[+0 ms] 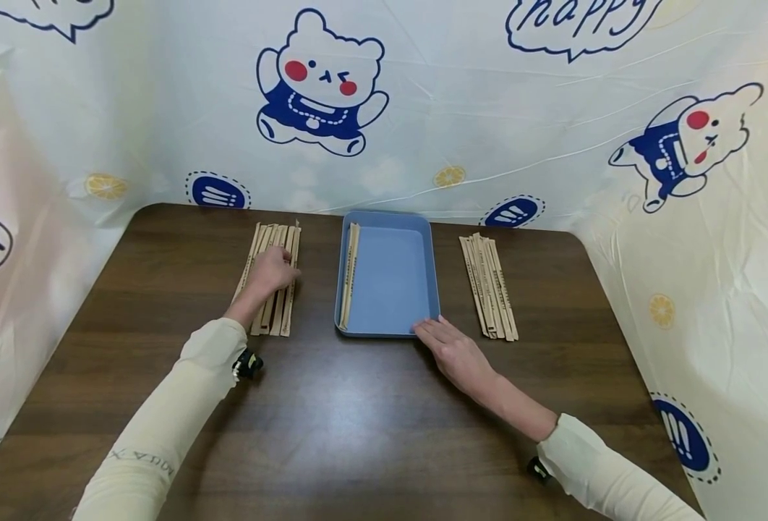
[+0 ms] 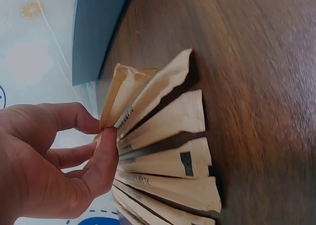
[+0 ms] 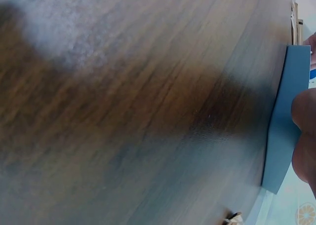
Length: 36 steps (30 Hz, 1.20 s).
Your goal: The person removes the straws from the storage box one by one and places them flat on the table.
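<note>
My left hand (image 1: pixel 272 271) is over a row of slim brown paper packets (image 1: pixel 278 318) left of the blue tray (image 1: pixel 393 275). In the left wrist view, thumb and fingers pinch the paper packet (image 2: pixel 121 94) at the end of the row nearest the tray; its near end is tilted up. The other packets fan out beside it on the table, some with dark print. My right hand (image 1: pixel 458 354) rests on the tray's front right corner, fingers laid over the rim. A few similar packets (image 1: pixel 350 278) lie lengthwise along the tray's left wall. What is inside the packets is hidden.
Another pile of paper packets (image 1: pixel 490 289) lies right of the tray on the dark wooden table (image 1: pixel 358 434). A pale printed cloth (image 1: pixel 423 94) with cartoon bears hangs behind the table and along both sides.
</note>
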Motion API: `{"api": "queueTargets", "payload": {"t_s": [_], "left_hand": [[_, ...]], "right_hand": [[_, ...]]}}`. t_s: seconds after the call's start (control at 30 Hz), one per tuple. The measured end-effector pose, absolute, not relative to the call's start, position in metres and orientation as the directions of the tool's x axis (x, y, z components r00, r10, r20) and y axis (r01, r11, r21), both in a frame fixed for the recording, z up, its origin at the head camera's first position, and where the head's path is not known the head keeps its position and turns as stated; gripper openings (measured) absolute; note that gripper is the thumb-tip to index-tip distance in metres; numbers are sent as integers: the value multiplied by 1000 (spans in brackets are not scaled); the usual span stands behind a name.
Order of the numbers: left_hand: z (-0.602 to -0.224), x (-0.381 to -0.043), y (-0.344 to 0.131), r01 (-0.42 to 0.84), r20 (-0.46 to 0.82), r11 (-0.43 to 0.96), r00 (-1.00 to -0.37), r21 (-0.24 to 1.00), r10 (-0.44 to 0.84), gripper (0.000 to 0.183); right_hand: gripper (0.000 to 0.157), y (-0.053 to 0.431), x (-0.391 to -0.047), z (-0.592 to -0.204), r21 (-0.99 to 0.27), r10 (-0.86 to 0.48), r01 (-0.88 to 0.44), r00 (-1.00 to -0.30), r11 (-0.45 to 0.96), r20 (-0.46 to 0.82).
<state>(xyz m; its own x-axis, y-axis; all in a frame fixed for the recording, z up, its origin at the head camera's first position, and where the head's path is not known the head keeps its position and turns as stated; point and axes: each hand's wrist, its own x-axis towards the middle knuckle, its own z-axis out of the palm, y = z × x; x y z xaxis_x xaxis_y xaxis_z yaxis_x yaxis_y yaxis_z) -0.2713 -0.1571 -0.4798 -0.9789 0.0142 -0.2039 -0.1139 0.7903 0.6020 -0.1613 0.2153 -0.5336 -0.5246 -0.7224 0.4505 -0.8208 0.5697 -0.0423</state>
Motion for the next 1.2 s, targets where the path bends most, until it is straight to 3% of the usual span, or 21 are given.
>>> {"api": "queueTargets", "payload": {"t_s": [0.23,0.5,0.87,1.2], "left_hand": [[-485,-271,-161,-114,-169,794,-986,598,-15,8],[-487,-272,-162,-64,-124,820,-992,568,9,11],[-473,-272,-151,-78,-170,781,-985,619,37,53],[-453,-272,-118,-87,-234,695,-965,714,119,60]], "right_hand": [[42,215,-162,-536,-45,-719,-821,-524,569,456],[41,215,-161,-535,-57,-719,-821,-529,568,452],[45,215,-161,-535,-39,-711,-823,-511,566,483],[44,214,-161,-534,-43,-710,-823,-514,566,481]]}}
